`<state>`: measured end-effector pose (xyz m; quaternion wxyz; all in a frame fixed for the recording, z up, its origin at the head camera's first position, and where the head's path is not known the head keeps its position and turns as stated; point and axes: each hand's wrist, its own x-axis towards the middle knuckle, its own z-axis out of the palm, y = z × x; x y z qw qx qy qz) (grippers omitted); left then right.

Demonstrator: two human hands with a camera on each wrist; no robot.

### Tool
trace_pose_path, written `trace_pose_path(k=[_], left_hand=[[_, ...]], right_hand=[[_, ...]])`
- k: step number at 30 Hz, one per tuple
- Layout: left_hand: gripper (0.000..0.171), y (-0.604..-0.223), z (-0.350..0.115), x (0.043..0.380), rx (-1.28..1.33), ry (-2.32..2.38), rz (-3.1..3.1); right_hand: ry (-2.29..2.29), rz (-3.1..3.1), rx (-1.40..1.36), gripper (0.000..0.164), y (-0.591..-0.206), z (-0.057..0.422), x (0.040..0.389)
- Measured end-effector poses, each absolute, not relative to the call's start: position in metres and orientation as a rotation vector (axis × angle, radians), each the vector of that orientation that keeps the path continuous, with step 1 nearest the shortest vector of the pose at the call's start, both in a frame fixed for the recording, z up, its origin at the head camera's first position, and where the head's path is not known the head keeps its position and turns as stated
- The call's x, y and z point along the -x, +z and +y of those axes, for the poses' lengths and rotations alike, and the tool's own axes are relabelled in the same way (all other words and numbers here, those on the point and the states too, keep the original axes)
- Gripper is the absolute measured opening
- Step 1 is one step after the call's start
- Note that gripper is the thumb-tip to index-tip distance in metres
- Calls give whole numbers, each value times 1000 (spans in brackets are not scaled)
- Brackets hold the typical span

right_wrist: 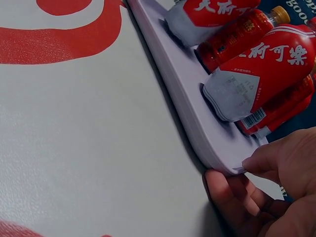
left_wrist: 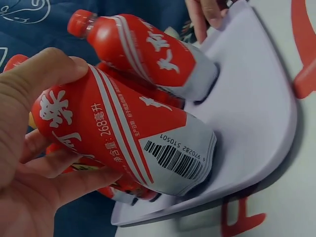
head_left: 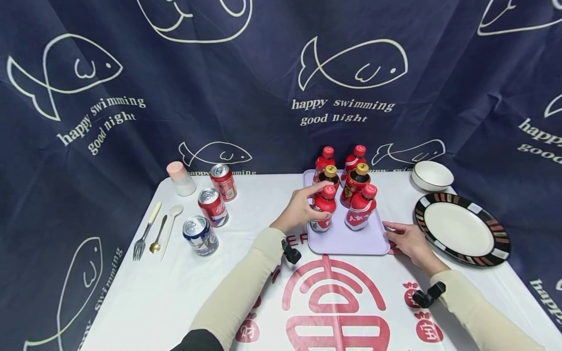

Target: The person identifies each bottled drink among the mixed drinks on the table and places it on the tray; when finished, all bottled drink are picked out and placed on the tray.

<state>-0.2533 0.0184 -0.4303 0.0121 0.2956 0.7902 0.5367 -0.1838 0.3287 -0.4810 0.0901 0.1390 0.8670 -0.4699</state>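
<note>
A lilac tray [head_left: 351, 246] carries several bottles in two columns. My left hand [head_left: 299, 210] grips the front-left red-capped cola bottle [head_left: 325, 207], thumb on one side and fingers on the other. In the left wrist view that red bottle [left_wrist: 123, 128] has its base on or just above the tray; I cannot tell which. Beside it stands another red cola bottle [head_left: 361, 208]. Behind are two gold-capped bottles [head_left: 354, 185] and two more red-capped bottles [head_left: 326, 161]. My right hand [head_left: 409, 242] pinches the tray's near right corner, thumb on the rim and fingers below.
To the left stand a blue can [head_left: 200, 236], two red cans [head_left: 213, 207] and a pink-lidded jar [head_left: 181, 179]. A fork [head_left: 147, 231] and two spoons [head_left: 171, 229] lie beside them. A dark-rimmed plate [head_left: 458, 229] and white bowl [head_left: 432, 176] sit to the right.
</note>
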Motion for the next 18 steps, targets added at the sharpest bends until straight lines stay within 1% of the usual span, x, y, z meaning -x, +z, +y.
trace_pose_path(k=[9, 18], left_hand=[[73, -437, 26, 258, -911, 1652, 2478], [74, -440, 29, 257, -968, 1673, 2511]], right_hand=[[-1430, 2547, -400, 48, -481, 329, 182], [-1443, 2537, -386, 49, -480, 329, 184]])
